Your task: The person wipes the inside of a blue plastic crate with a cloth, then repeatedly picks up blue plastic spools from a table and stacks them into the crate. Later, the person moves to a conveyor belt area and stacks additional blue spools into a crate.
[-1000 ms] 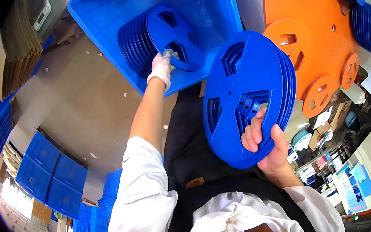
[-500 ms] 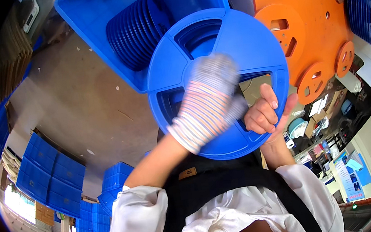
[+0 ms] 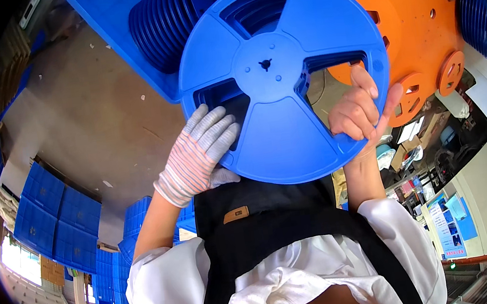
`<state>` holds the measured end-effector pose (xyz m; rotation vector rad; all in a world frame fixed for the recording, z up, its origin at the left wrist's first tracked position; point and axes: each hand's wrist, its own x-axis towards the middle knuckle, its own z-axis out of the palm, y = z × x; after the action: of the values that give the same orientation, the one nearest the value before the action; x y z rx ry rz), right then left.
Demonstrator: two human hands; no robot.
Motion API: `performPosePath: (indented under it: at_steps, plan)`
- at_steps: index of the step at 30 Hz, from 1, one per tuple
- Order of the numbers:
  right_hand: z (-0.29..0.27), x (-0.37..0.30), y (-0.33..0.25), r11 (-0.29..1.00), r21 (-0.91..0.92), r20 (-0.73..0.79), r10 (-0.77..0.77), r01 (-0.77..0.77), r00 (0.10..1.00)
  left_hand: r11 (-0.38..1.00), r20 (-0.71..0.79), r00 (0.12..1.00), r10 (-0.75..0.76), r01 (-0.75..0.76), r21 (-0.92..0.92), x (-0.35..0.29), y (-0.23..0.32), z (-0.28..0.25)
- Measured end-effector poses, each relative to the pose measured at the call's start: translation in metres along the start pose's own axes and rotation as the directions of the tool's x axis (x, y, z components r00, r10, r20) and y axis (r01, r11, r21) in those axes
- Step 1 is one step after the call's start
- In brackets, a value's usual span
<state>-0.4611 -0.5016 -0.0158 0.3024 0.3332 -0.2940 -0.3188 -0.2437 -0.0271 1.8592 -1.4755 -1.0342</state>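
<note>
A large round blue plastic reel [image 3: 275, 139] faces me, with wedge-shaped windows and a small keyed hole in its hub. Further blue layers show through its upper window. My right hand [image 3: 359, 107] is bare and grips the reel at its right rim, the fingers curled through the right window. At the left rim is my left hand [image 3: 195, 155], in a striped grey and orange knitted glove. Its fingers lie stretched across the rim and the left window, and the thumb sits apart below them.
Behind the reel is a blue crate [image 3: 114, 43] with a row of blue reels [image 3: 158, 29] inside. To the right an orange board [image 3: 414, 3] carries orange discs [image 3: 410, 98]. More blue reels [image 3: 479, 26] stand beyond it. Blue crates [image 3: 76, 227] are stacked at the left.
My left hand has moved from over the hub to the left rim, uncovering the hub. The reel appears higher and larger in view, with my right hand still gripping it.
</note>
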Motion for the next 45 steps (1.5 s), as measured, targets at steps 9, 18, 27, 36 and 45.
performPosePath:
  at_steps: [9, 18, 27, 36, 45]
  plan:
    - [0.012, 0.043, 0.025, 0.927, -0.364, -0.117, 0.054, -0.093, 0.992, 0.957, -0.077, 0.956, -0.285, 0.279, -0.078, -0.034, -0.007, -0.001]
    - [0.026, -0.012, 0.041, 0.709, -0.664, -0.387, -0.055, -0.237, 0.920, -0.110, 0.172, 0.628, -0.759, 0.138, -0.984, -0.054, -0.017, 0.006]
    - [0.027, -0.038, 0.056, 0.583, -0.755, -0.523, -0.258, -0.301, 0.813, -0.087, 0.143, 0.625, -0.768, 0.119, -0.989, 0.005, -0.104, 0.051]
    - [0.023, -0.019, 0.062, 0.526, -0.846, -0.360, -0.444, -0.086, 0.821, 0.082, 0.086, 0.317, -0.945, 0.483, -0.872, 0.126, -0.246, 0.133]
    - [-0.006, -0.033, 0.002, 0.926, -0.371, -0.199, -0.157, 0.074, 0.967, 0.879, -0.468, 0.797, -0.382, 0.469, 0.081, 0.107, -0.083, 0.043]
